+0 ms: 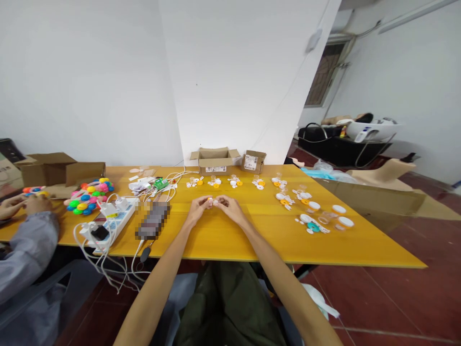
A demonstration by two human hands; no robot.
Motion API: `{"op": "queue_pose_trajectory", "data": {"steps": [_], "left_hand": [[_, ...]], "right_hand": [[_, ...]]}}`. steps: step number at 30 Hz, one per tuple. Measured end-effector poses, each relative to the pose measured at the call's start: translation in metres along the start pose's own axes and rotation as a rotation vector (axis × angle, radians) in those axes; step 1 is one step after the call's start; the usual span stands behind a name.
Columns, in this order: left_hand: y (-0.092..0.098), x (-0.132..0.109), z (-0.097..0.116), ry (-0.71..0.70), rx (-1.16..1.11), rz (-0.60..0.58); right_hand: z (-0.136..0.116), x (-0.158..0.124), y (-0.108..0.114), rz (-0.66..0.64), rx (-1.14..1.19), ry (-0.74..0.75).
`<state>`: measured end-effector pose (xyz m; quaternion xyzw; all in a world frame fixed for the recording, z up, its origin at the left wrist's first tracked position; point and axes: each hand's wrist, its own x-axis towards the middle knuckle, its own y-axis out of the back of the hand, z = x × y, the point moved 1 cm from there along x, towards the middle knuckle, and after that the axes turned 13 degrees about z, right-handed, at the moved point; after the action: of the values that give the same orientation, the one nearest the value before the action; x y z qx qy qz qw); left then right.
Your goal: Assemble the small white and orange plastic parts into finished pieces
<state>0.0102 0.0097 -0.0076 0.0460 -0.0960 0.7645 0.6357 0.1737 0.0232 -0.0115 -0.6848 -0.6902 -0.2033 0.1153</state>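
Note:
My left hand and my right hand meet over the middle of the yellow table. Their fingers are pinched together on a small white and yellow plastic part held between them. Beyond the hands, several small groups of white and orange parts lie in a row across the table. More white discs, clear cups and a teal piece lie to the right.
An open cardboard box and a smaller box stand at the far edge. A white power strip with cables and a phone lie left. Colourful toys and another person's sleeve are at far left.

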Motion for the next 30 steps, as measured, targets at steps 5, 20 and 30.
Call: {"op": "queue_pose_trajectory", "data": {"steps": [5, 20, 30], "left_hand": [[-0.0009, -0.0002, 0.0005, 0.001, -0.012, 0.004], [-0.0011, 0.0002, 0.0003, -0.008, 0.008, -0.007], [-0.0016, -0.0013, 0.0038, -0.039, 0.03, -0.015]], "right_hand": [[0.0026, -0.0009, -0.0012, -0.02, 0.0, 0.028], [0.0023, -0.0032, -0.0012, -0.046, -0.071, 0.068], [0.0011, -0.0032, -0.0017, -0.062, -0.032, 0.121]]}}
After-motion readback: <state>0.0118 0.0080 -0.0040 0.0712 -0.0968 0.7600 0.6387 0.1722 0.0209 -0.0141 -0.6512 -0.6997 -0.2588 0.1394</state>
